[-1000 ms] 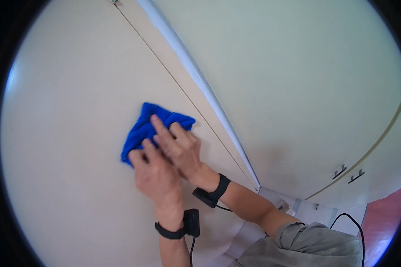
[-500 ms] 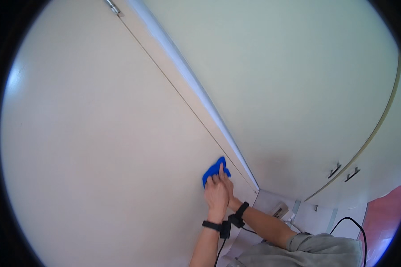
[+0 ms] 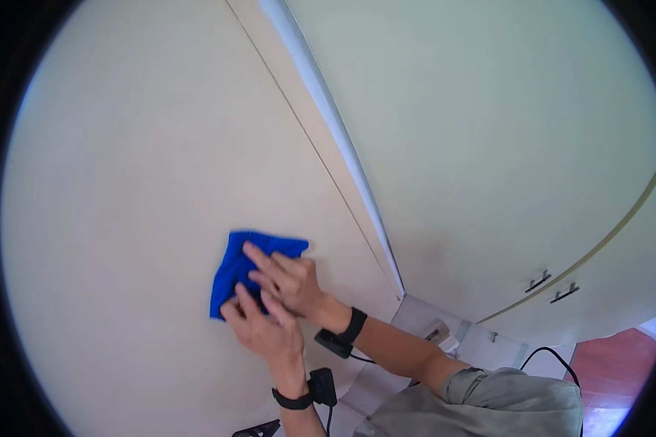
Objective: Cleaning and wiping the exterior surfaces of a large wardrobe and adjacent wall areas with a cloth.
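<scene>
A blue cloth (image 3: pixel 229 280) lies spread with a few creases against a large cream panel (image 3: pixel 124 182). My right hand (image 3: pixel 295 284) rests on the cloth's right part, its fingers spread and the forefinger stretched toward the top edge. Just below and to the left, my left hand (image 3: pixel 266 335) touches the lower part of the cloth with its fingers apart and slightly bent. The two hands are close together and partly overlap in view. Black straps with small boxes circle both wrists.
A narrow seam and a whitish strip (image 3: pixel 335 124) run down the panel's right side. Beyond stand pale cabinet doors (image 3: pixel 452 146) with two metal handles (image 3: pixel 565 293). A small beige-white object (image 3: pixel 437 333) sits by my right forearm. Black cables trail from the wrist boxes.
Both hands and the cloth have moved left along the panel. The cloth was bunched under stacked hands and is now spread wider, with the hands side by side. The view has shifted slightly.
</scene>
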### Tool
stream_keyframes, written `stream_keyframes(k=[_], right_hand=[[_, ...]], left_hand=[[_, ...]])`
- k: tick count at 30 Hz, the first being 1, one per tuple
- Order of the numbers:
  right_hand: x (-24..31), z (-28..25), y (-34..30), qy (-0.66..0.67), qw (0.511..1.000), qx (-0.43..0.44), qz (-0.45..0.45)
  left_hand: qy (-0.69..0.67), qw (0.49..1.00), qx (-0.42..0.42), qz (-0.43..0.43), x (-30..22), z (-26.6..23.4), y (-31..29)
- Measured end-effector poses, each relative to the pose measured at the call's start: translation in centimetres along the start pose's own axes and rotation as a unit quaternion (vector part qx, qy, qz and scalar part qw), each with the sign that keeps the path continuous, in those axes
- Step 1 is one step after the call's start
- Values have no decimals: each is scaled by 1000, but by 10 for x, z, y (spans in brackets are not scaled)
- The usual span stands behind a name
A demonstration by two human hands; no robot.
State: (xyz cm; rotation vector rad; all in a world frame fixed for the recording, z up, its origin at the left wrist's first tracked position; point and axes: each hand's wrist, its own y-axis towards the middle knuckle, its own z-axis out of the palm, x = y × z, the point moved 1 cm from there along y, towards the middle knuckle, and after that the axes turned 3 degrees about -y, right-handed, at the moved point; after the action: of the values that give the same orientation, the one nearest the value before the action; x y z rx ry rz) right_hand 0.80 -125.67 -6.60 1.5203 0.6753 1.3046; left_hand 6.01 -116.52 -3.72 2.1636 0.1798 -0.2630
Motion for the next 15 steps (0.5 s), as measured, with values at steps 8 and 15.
stream_keyframes(k=[8, 15], right_hand=[[-124, -38, -38, -68, 986, -39, 148], [-244, -70, -204, -58, 908, 57, 412]], left_hand=[[-72, 984, 150, 59, -60, 118, -10], [-108, 935, 327, 87, -44, 253, -119]])
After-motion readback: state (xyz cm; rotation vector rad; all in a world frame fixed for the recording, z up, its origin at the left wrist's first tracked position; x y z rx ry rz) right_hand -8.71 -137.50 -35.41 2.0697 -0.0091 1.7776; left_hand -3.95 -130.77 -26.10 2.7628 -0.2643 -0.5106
